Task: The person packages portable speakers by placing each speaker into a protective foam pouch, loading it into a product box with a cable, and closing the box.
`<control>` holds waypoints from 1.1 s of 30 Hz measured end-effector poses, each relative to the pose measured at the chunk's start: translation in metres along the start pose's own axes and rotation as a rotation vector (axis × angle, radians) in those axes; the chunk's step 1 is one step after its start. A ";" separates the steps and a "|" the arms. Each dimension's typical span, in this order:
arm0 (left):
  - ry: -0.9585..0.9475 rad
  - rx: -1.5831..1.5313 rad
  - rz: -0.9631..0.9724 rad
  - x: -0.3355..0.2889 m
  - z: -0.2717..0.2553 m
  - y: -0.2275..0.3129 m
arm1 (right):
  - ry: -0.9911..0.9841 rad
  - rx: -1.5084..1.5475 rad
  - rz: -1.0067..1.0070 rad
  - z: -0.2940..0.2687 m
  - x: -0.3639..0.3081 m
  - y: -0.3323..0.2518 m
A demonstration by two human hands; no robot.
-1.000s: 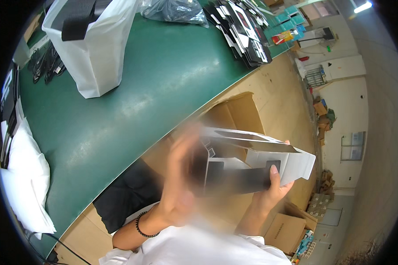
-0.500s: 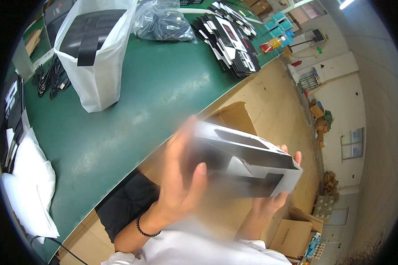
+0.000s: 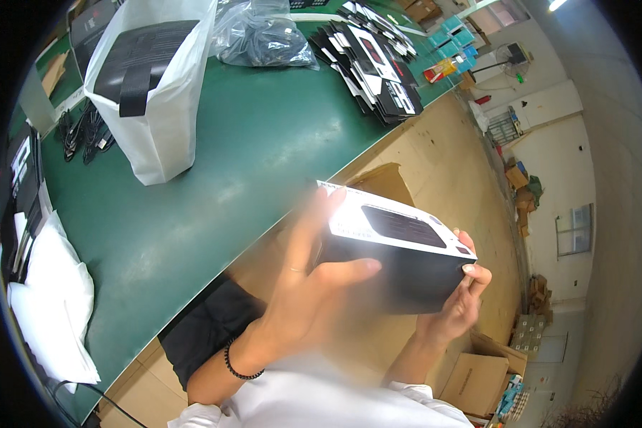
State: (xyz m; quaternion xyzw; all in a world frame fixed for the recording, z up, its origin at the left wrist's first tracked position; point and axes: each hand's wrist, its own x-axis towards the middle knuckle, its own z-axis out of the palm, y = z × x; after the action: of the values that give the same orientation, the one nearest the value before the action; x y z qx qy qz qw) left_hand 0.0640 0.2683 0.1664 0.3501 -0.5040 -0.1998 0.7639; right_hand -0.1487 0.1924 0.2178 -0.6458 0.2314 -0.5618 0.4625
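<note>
Between my hands, off the table's front edge, is a black and white cardboard box point(image 3: 406, 250) with a dark device pictured on its white face. My left hand point(image 3: 303, 278) grips the box's left end, thumb along the black side and fingers on the white face; part of this is blurred. A beaded black bracelet circles that wrist. My right hand point(image 3: 460, 303) holds the right end, its thumb at the corner and other fingers behind the box. The black side facing me looks flat. The box's underside is hidden.
On the green table point(image 3: 228, 178) stand a white bag point(image 3: 167, 135) with a black device point(image 3: 143, 60), a clear bag of cables point(image 3: 264, 39) and a stack of flattened printed boxes point(image 3: 371, 68). Black cables point(image 3: 85, 132) and white bags point(image 3: 53, 307) lie left. An open carton point(image 3: 381, 182) stands beyond my box.
The box has turned in my hands, so its white printed face shows more. Loose flaps seen on the near side before now appear closed into a flat black side. My right thumb has moved onto the corner.
</note>
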 end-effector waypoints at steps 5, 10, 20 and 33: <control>-0.043 0.168 0.015 0.009 0.001 0.003 | -0.057 -0.456 -0.217 0.010 0.009 0.000; 0.076 0.445 0.149 0.012 0.014 -0.016 | 0.099 -0.718 -0.276 0.028 0.008 0.001; -0.038 -0.083 -0.273 0.001 0.013 0.015 | 0.131 -0.485 -0.457 -0.013 0.008 -0.012; -0.069 0.011 -0.218 0.026 -0.037 0.043 | 0.133 0.236 -0.015 0.050 0.032 -0.015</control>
State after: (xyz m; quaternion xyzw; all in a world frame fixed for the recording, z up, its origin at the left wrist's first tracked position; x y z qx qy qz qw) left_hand 0.1065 0.2920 0.2052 0.3996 -0.4902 -0.2910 0.7178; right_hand -0.0969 0.1897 0.2503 -0.5499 0.1887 -0.6301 0.5147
